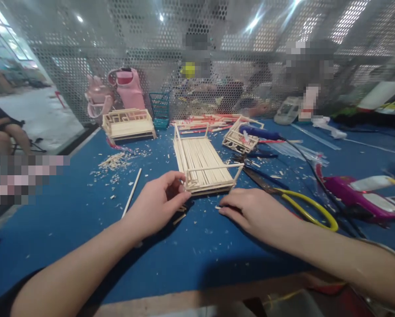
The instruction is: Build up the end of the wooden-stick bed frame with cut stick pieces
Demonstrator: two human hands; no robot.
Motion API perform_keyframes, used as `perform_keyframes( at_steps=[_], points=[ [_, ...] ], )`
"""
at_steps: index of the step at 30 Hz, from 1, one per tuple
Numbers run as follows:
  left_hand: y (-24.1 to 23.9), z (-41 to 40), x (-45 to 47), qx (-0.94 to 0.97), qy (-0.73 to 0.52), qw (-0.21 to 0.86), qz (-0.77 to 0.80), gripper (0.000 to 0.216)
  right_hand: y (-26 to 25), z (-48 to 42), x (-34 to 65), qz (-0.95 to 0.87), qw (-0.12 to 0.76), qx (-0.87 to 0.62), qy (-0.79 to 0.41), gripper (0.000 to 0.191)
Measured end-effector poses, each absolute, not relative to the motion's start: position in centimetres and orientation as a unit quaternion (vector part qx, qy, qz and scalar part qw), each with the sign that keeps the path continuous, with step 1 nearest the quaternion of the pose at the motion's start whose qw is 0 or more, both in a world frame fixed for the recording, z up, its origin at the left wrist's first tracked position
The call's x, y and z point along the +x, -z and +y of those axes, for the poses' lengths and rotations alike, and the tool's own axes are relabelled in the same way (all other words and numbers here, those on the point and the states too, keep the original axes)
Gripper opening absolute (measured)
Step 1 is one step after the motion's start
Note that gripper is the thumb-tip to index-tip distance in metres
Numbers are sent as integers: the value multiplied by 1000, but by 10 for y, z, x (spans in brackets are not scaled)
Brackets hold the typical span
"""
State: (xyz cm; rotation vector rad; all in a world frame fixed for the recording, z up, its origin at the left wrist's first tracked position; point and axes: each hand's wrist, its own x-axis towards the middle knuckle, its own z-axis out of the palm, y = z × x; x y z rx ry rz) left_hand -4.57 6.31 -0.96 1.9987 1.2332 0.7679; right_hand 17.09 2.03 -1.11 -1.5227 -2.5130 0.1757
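Observation:
A small bed frame built of thin wooden sticks [202,165] lies on the blue table cover [85,207], its near end toward me. My left hand [158,202] is curled at the frame's near left corner, thumb and fingers pinched close to the wood. What it pinches is too small to make out. My right hand [250,211] rests on the cover just right of the near end, fingers together and pressed down on a small wood bit. A loose stick [131,193] lies to the left of my left hand.
Yellow-handled cutters [296,202], a blue glue gun [260,132] with its cord and a purple tool [352,193] lie to the right. Another stick frame [240,136], a finished wooden model [128,123], loose sticks [204,121], wood chips [113,160] and a pink bag [128,88] sit farther back. People sit behind the mesh.

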Motion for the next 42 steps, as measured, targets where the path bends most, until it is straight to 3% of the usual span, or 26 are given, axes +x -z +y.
perform_keyframes(
  at_steps=[4,11,18,25,29,35,40,42],
  points=[
    [8,60,-47,768,-284,328,471,20,8,26,168,-852,123,-506,-59,19],
    [5,56,-48,763,-302,329,467,25,-9,23,151,-778,330,-508,-168,17],
    [7,57,-46,769,-328,268,479,28,6,34,140,-753,404,-515,-65,17],
    [-10,32,-47,793,-452,101,395,9,1,19,143,-833,389,-386,82,16],
    [-14,17,-42,844,-379,137,354,14,-10,10,143,-864,370,-327,99,14],
    [-14,13,-36,857,-344,169,344,24,-11,8,141,-845,380,-376,-27,17],
    [-11,10,-32,845,-324,190,382,26,-6,6,145,-863,374,-339,-1,17],
    [-11,10,-31,842,-315,192,393,30,-8,8,146,-853,383,-351,-46,15]
  ],
)
